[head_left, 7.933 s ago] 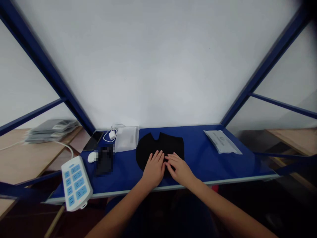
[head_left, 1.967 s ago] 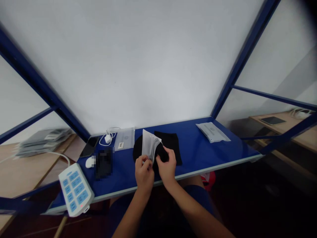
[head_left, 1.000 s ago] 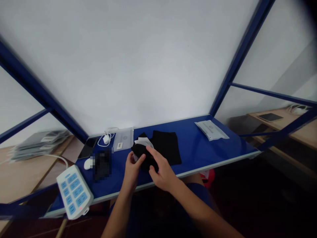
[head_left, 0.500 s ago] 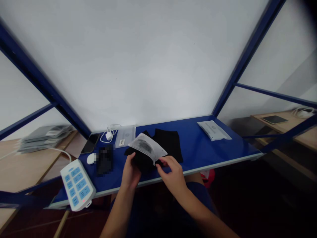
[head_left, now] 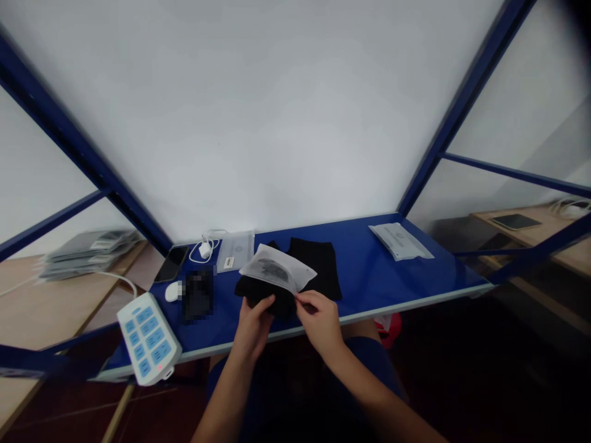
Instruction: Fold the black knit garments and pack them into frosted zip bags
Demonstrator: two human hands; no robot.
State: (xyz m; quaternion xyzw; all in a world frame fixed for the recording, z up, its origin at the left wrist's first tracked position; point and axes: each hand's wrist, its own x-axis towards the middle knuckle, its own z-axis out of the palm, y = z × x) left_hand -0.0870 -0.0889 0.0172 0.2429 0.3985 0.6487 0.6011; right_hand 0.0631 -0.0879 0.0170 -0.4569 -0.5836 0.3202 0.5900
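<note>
My left hand (head_left: 255,323) is closed on a folded black cloth (head_left: 263,294), its thumb lying on top. The far end of that cloth sits inside a translucent white plastic bag (head_left: 302,275), whose mouth faces me. With thumb and fingertips, my right hand (head_left: 319,320) pinches the right corner of the bag's opening. Another piece of black cloth (head_left: 323,264) lies flat on the table just behind, partly covered by the bag. How far the cloth reaches into the bag is hard to make out.
On the blue table (head_left: 364,271) are a flat bag (head_left: 236,246), a filled bag (head_left: 401,241), a phone (head_left: 172,264), a charger with cable (head_left: 204,250) and a white mouse (head_left: 172,291). A power strip (head_left: 150,338) hangs at the left edge. Stacked bags (head_left: 83,255) lie on a side table.
My left hand has shifted right along the black cloth, its thumb now further over it. The bag's mouth has spread over more of the cloth, and my right hand has stayed at its corner.
</note>
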